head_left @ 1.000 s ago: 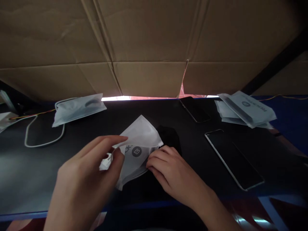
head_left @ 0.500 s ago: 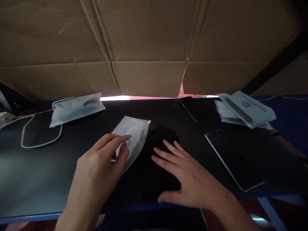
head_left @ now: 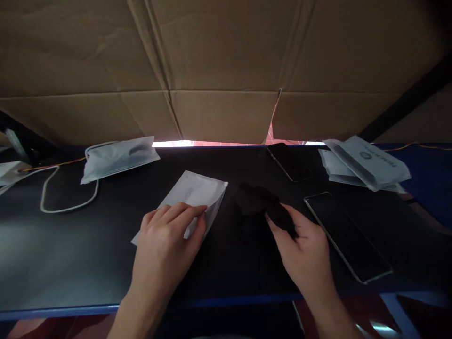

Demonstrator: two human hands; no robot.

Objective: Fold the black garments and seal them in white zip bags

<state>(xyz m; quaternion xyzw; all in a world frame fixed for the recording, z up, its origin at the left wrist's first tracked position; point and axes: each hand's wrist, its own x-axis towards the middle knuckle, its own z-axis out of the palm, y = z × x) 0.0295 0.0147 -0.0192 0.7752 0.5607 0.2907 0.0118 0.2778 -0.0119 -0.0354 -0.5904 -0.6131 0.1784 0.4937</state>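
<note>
Pinching one frosted zip pouch (head_left: pixel 189 188) by its edge, left hand (head_left: pixel 165 242); clasping one black cloth (head_left: pixel 259 200), right hand (head_left: pixel 309 247).
Pouch rests on the black tabletop (head_left: pixel 70 254) left of the cloth, contents unclear; another pouch (head_left: pixel 120 157), far left, shows something dark inside; at least two stacked pouches (head_left: pixel 372 162) lie far right, near two smartphones (head_left: pixel 348 235).

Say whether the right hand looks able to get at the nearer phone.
Probably not at once: the right hand is closed on a dark bundle. Nothing seems to stand between it and the nearer phone, though.
</note>
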